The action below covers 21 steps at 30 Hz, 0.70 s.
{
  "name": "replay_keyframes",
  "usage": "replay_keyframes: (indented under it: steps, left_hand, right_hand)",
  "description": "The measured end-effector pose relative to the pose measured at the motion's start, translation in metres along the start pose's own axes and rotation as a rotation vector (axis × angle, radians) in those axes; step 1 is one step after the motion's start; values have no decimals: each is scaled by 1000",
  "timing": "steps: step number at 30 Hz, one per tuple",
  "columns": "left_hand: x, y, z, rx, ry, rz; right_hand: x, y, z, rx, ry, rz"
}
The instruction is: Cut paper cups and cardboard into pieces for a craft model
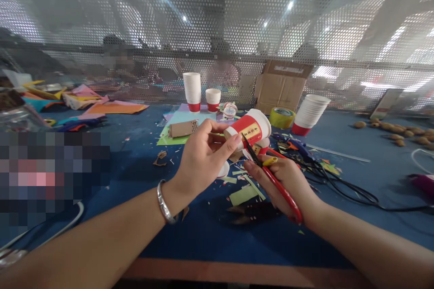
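My left hand (206,158), with a silver bangle on the wrist, grips a red and white paper cup (251,128) tilted on its side. The cup carries a yellow label and its wide rim points right and away. My right hand (285,185) is closed round red-handled scissors (281,192) with dark narrow blades and a yellow part near the pivot. The blade tips lie over the cup's label; whether they cut into it, I cannot tell. Another red and white cup shows partly below the held one. Beneath my hands lie green paper scraps (244,195) and dark snips (251,213).
Stacked paper cups (310,110) stand at right and more (192,90) at the back. Yellow tape (282,118), a cardboard box (281,86) and brown cardboard pieces (183,129) sit behind. A blue glue gun (301,149) trails black cable. Coloured paper (115,107) lies left, walnut-like objects (403,128) right.
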<state>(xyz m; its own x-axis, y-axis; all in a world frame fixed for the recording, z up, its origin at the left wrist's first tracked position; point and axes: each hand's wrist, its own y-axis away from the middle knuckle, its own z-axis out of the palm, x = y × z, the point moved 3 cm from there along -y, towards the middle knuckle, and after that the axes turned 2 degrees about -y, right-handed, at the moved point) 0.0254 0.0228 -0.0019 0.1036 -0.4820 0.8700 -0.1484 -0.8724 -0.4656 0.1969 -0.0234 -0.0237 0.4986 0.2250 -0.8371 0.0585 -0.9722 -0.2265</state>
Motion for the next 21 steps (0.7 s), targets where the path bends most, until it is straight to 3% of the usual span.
replay_keyframes:
  steps: [4,21]
  left_hand:
    - [2,2,2,-62,-63,28]
    - [0,-8,-1,-114,-131,-3]
  right_hand:
    - [-1,3,-2,-69,13,97]
    - [1,-1,-4,-127,31,95]
